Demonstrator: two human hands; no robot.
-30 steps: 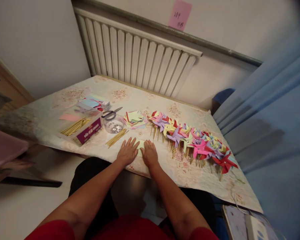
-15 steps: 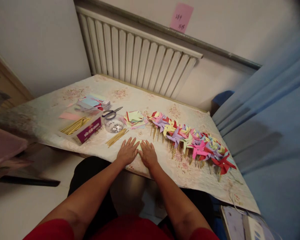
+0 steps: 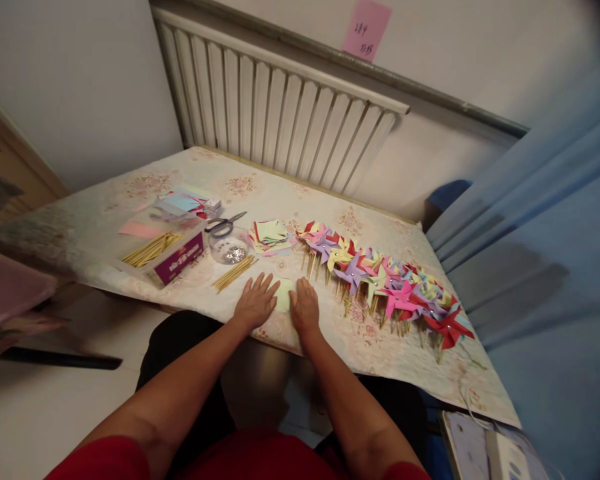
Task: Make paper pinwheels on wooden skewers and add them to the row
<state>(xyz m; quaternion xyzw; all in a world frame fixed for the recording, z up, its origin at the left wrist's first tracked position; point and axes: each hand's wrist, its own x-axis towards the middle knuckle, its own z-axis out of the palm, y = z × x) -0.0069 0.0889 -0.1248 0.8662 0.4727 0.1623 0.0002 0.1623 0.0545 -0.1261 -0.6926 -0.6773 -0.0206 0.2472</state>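
A pale green paper square [image 3: 283,296] lies flat on the table near its front edge, between my hands. My left hand [image 3: 255,303] rests palm down at its left side, fingers stretched out and touching that edge. On the other side, my right hand [image 3: 305,307] is turned partly sideways with its thumb at the paper's right edge; its fingers are extended. Just beyond my left hand lie several thin wooden sticks [image 3: 234,273]. Behind the paper square is a loose stack of coloured paper squares [image 3: 271,233].
Rows of finished paper pinwheels [image 3: 375,280] on sticks fill the right side. To the left are a box of sticks [image 3: 167,257], a clear round dish [image 3: 230,250] of small shiny pieces, scissors [image 3: 223,227] and more coloured paper [image 3: 183,202]. A radiator [image 3: 280,100] stands behind the table.
My right hand has lifted off the paper and shifted right, turning onto its side, so the green square now shows. My left hand has stayed nearly in place.
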